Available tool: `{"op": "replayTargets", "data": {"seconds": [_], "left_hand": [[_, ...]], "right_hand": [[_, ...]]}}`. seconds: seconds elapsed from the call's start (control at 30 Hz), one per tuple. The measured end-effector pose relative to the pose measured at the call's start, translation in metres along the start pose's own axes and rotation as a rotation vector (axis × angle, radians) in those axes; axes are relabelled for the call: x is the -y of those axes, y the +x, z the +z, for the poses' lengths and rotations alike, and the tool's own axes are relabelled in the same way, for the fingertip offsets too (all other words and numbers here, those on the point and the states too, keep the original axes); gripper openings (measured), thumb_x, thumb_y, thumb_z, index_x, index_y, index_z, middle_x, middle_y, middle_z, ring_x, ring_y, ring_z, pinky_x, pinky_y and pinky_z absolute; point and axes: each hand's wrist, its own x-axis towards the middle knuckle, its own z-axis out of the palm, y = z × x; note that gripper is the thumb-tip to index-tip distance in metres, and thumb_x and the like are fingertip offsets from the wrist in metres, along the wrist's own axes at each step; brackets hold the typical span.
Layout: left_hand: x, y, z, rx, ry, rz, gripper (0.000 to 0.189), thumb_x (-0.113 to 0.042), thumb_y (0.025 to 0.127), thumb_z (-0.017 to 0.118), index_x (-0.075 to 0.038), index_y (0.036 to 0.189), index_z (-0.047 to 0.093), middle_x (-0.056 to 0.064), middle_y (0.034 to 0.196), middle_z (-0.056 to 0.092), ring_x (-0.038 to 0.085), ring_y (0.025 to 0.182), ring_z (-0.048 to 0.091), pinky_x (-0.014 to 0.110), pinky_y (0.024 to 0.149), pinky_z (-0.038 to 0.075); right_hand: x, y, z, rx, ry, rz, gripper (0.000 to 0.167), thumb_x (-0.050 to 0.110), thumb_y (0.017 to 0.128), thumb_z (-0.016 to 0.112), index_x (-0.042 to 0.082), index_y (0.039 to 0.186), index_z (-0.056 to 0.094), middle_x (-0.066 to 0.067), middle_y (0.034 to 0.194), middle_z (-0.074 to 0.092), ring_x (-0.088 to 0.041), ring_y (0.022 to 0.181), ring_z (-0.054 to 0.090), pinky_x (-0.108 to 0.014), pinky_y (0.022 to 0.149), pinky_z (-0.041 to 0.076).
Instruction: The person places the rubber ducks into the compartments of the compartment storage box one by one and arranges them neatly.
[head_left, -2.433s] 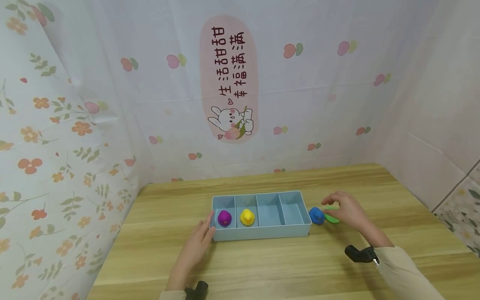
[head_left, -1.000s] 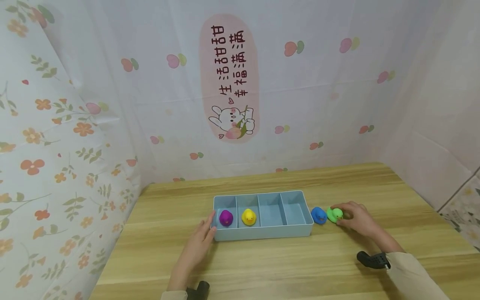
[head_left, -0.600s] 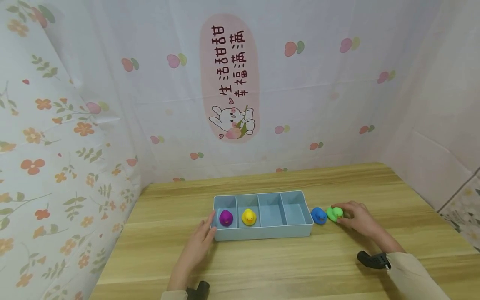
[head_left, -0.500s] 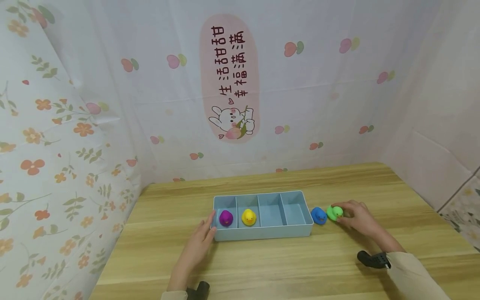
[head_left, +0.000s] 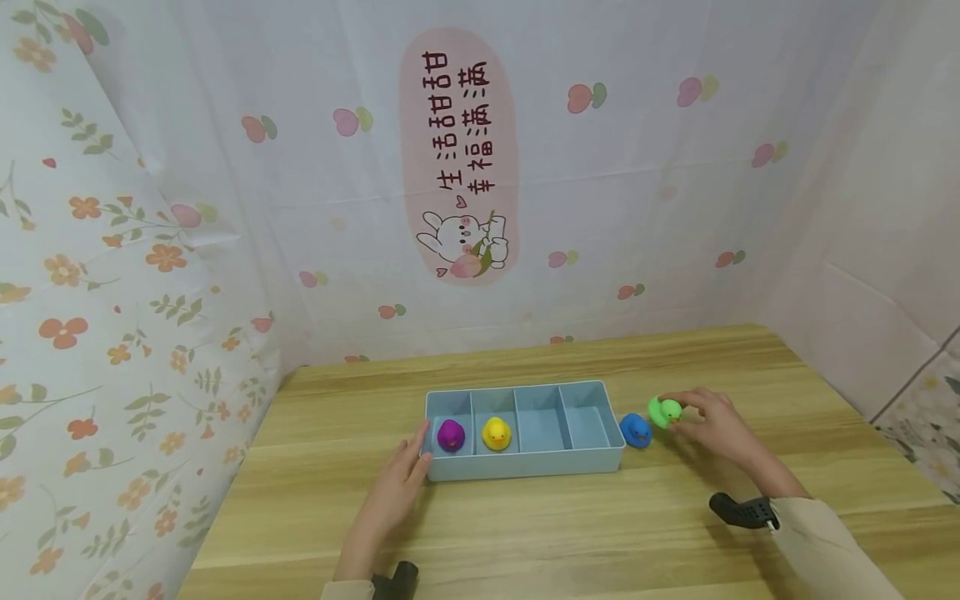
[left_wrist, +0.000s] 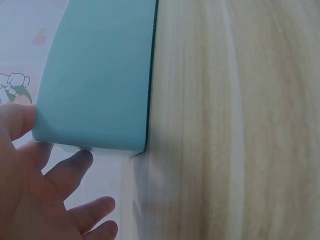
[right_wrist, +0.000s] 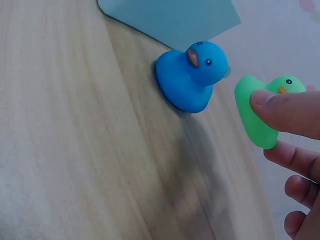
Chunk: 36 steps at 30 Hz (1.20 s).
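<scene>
Wears beige sleeves (head_left: 832,550) at four and seven o'clock on the head view's clock, with a black device (head_left: 744,511) at each wrist. Rests the left hand (head_left: 390,487), at seven, against the nine-o'clock end of a pale blue box (head_left: 522,464), with fingers (left_wrist: 91,212) spread wide. Shows four compartments (head_left: 542,427) in that box, in a row from nine to three: a purple duck (head_left: 451,435) in the one at nine, a yellow duck (head_left: 496,434) in the next along. Just beside the box's three-o'clock end, upright on the wooden counter (head_left: 480,533): a blue duck (head_left: 636,431). Pinches a green duck (head_left: 663,412) in the right hand (head_left: 712,423), at four, in a narrow grip, with thumb (right_wrist: 290,112) across its side. Holds that duck at about two o'clock from the blue one, with a gap between them in the right wrist view. Faces a pale cloth (head_left: 600,200) at twelve, beyond the counter, printed with small fruit (head_left: 347,122) and a pink panel (head_left: 459,154) of dark red characters (head_left: 440,100) over a rabbit (head_left: 457,237). Has flowered cloth (head_left: 112,350) at nine.
</scene>
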Motion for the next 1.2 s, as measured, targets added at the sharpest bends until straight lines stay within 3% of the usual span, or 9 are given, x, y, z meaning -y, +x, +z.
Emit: {"op": "replayTargets", "data": {"seconds": [0.27, 0.6, 0.83, 1.2], "left_hand": [[0.000, 0.000, -0.001, 0.008, 0.005, 0.005, 0.050, -0.031, 0.103, 0.040, -0.021, 0.151, 0.030, 0.013, 0.149, 0.040, 0.047, 0.139, 0.025, 0.070, 0.107, 0.022], [-0.002, -0.001, -0.003, 0.008, -0.004, 0.002, 0.050, -0.031, 0.103, 0.040, -0.022, 0.151, 0.030, 0.012, 0.149, 0.040, 0.047, 0.140, 0.025, 0.070, 0.107, 0.022], [-0.002, -0.001, -0.002, 0.007, -0.005, 0.003, 0.050, -0.031, 0.103, 0.040, -0.022, 0.151, 0.030, 0.013, 0.149, 0.040, 0.047, 0.140, 0.025, 0.070, 0.107, 0.022], [-0.003, -0.002, -0.003, 0.010, -0.012, 0.007, 0.050, -0.032, 0.103, 0.041, -0.022, 0.151, 0.030, 0.013, 0.149, 0.040, 0.047, 0.140, 0.025, 0.070, 0.107, 0.022]], "right_hand": [[0.008, 0.007, 0.000, -0.003, 0.008, 0.015, 0.040, 0.009, 0.081, 0.074, 0.003, 0.119, 0.065, -0.014, 0.104, 0.066, -0.028, 0.096, 0.051, -0.035, 0.074, 0.040], [0.019, 0.015, -0.001, 0.016, 0.017, 0.049, 0.038, 0.008, 0.082, 0.073, 0.003, 0.118, 0.064, -0.016, 0.104, 0.063, -0.033, 0.098, 0.049, -0.040, 0.075, 0.040], [0.023, 0.018, -0.002, 0.016, 0.023, 0.025, 0.038, 0.010, 0.083, 0.073, 0.004, 0.119, 0.064, -0.017, 0.109, 0.065, -0.033, 0.098, 0.050, -0.038, 0.074, 0.039], [0.037, 0.021, 0.000, -0.006, 0.053, 0.036, 0.036, 0.011, 0.082, 0.073, 0.004, 0.116, 0.065, -0.012, 0.100, 0.064, -0.031, 0.096, 0.048, -0.037, 0.075, 0.040]]}}
